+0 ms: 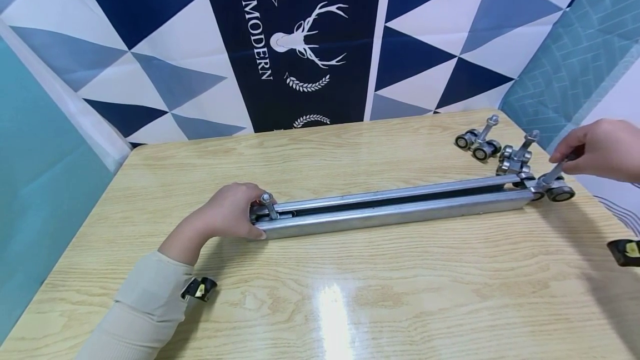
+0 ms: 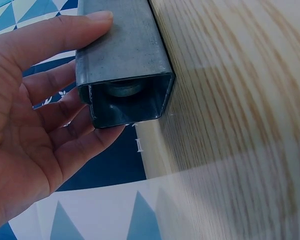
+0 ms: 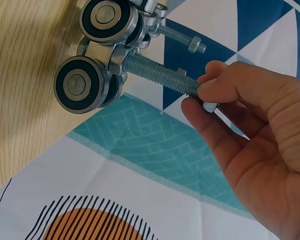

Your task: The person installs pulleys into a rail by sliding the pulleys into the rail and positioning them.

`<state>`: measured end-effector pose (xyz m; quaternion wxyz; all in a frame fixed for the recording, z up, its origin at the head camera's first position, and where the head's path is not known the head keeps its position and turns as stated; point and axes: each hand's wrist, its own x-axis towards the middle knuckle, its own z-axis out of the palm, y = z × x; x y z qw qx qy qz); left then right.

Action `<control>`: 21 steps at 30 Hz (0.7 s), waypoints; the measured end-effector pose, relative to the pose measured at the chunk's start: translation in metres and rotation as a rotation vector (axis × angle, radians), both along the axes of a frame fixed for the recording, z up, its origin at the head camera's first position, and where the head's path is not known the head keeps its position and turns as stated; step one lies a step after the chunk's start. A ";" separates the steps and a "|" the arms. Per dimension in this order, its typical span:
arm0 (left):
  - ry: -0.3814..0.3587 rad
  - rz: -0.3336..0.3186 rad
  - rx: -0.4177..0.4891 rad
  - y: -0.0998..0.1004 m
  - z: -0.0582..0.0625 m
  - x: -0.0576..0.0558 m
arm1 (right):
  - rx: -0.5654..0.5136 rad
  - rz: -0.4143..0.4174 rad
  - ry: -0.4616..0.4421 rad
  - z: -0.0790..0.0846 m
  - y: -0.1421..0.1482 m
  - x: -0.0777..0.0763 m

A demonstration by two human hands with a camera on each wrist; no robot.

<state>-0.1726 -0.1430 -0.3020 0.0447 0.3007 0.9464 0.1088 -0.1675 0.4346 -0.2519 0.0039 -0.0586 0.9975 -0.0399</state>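
A long slotted metal track (image 1: 400, 216) lies across the wooden table. At its left end my left hand (image 1: 232, 210) grips it, thumb on the near side and fingers on the far side. A bolt (image 1: 270, 207) sticks up through the slot there, and in the left wrist view a rounded part (image 2: 122, 90) shows inside the track's end. My right hand (image 1: 605, 149) pinches the threaded bolt (image 3: 157, 72) of a roller trolley (image 3: 79, 85) near its top. That trolley is at the track's right end, some wheels outside; how far it enters is unclear.
Two more roller trolleys stand at the table's back right: one (image 1: 484, 140) farther back, another (image 1: 517, 154) close behind the track's right end. A patterned cloth (image 1: 315, 43) hangs behind the wooden table (image 1: 425, 288). The table's right edge runs close to the held trolley.
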 end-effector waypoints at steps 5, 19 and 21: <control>0.000 -0.003 0.010 0.000 -0.001 0.000 | 0.018 0.015 -0.011 -0.002 -0.004 -0.002; 0.038 -0.046 -0.002 -0.002 0.001 -0.001 | -0.012 0.020 -0.068 -0.002 -0.009 0.000; 0.047 -0.058 0.015 -0.002 0.000 -0.001 | -0.003 0.022 -0.068 -0.003 -0.009 0.001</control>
